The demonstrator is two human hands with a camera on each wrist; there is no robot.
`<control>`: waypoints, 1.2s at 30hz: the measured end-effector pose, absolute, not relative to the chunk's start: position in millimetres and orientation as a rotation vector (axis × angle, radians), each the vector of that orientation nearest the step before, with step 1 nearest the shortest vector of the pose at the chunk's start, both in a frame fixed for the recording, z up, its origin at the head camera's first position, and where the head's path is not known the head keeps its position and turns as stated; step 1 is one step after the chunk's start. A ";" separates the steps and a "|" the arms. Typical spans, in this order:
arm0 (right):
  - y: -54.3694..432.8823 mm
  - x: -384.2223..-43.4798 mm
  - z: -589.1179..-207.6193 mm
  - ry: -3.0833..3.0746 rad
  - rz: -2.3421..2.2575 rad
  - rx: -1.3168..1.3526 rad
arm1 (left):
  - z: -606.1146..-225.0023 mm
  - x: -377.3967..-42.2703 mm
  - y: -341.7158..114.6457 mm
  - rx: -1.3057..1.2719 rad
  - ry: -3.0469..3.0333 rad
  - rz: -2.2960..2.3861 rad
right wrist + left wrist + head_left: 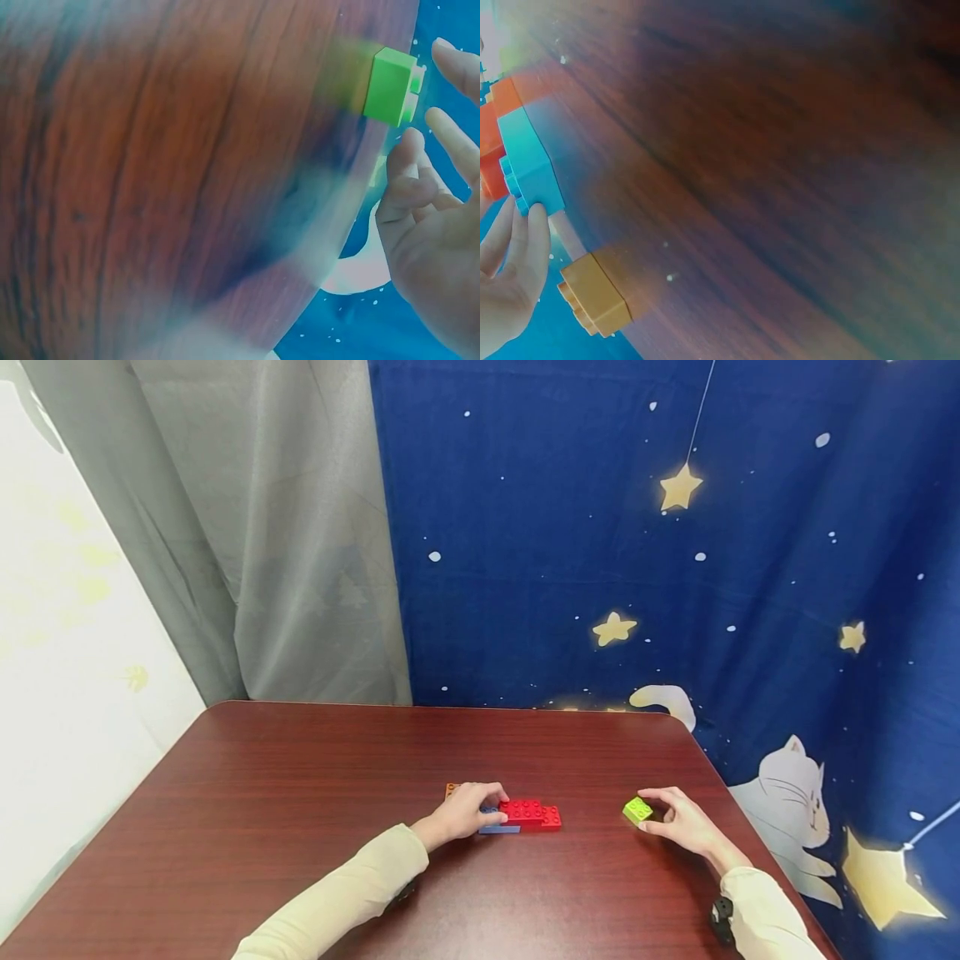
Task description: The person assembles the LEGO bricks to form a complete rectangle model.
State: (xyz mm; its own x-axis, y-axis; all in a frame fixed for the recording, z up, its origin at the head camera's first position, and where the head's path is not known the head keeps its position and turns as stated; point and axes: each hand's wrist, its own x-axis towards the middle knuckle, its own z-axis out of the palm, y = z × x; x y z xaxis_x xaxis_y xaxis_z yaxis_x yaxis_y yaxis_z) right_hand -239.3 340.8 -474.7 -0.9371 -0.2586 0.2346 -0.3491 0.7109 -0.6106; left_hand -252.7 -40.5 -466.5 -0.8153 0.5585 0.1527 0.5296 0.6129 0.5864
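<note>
Two red bricks, an upper one (521, 811) and a lower one (551, 818), form a low stepped build with a blue brick (499, 829) at its left end. My left hand (463, 810) holds this build at the left, its thumb and index finger around the blue end. In the left wrist view, fingertips meet the blue brick (532, 161). To the right, a lime green brick (637, 811) rests on the table, studs up. My right hand (684, 822) is beside it, thumb and fingers spread around its near side; the right wrist view shows fingertips just short of the green brick (390, 86).
An orange brick (451, 789) sits behind my left hand, partly hidden by it. The dark red wooden table (322, 760) reaches back to a blue star-patterned curtain (525, 568) and a grey curtain (315, 568). Its right edge runs close by my right arm.
</note>
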 end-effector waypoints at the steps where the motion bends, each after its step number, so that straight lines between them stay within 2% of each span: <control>1: 341.4 -239.3 -475.1 -2.796 1.044 0.493 | -466.4 -252.8 -40.5 0.940 2.780 0.990; 36: 334.9 -241.9 -483.4 -2.862 1.114 0.410 | -466.3 -254.0 -39.6 0.983 2.796 0.968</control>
State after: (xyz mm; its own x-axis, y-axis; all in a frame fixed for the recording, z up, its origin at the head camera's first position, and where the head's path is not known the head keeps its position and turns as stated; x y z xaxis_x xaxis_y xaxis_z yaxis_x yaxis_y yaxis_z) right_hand -241.9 334.9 -483.4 -0.9640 -0.2289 0.1353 -0.2601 0.7064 -0.6582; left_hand -254.0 -39.6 -466.3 -0.8011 0.5725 0.1745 0.5579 0.6086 0.5643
